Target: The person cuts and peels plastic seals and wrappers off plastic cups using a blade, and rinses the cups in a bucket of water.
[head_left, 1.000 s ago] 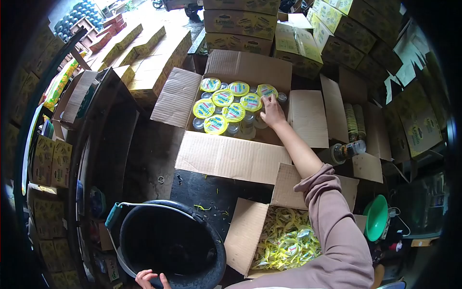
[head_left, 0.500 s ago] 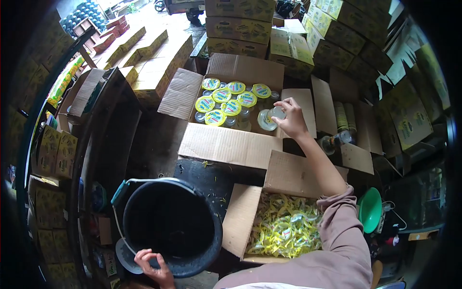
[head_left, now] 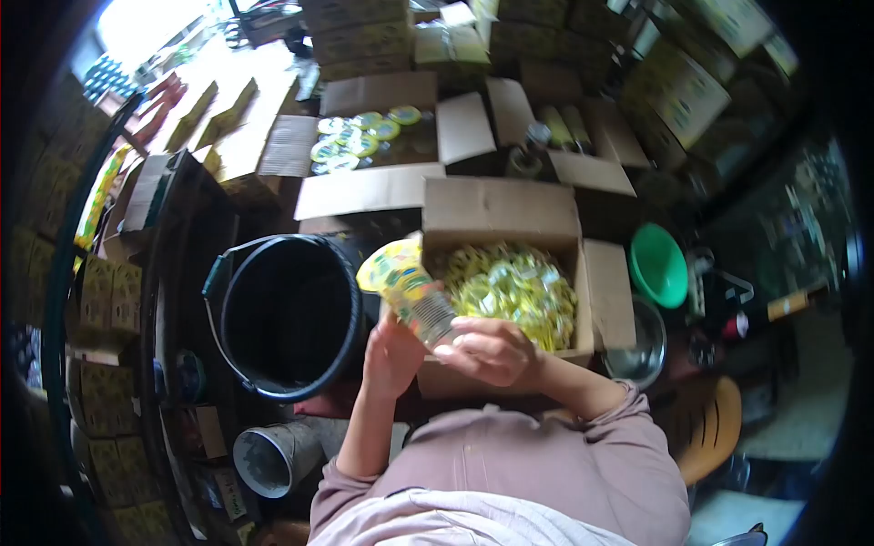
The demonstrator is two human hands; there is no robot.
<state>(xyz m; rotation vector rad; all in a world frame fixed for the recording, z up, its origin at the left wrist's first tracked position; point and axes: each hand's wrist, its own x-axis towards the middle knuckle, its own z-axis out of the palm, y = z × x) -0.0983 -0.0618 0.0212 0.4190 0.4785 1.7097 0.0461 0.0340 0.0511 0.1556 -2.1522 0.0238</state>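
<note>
The right hand [head_left: 492, 350] is clamped on the narrow end of a tilted plastic cup [head_left: 414, 291], presumably to keep its wide yellow end free, between the black bucket [head_left: 351, 314] and the carton [head_left: 501, 205] of yellow strips. The left hand [head_left: 390, 355] is beneath; its fingers are hidden, so I cannot tell their grip.

A green bowl [head_left: 658, 270]; an orange chair [head_left: 723, 423]; stacked cartons [head_left: 102, 393] at left.
</note>
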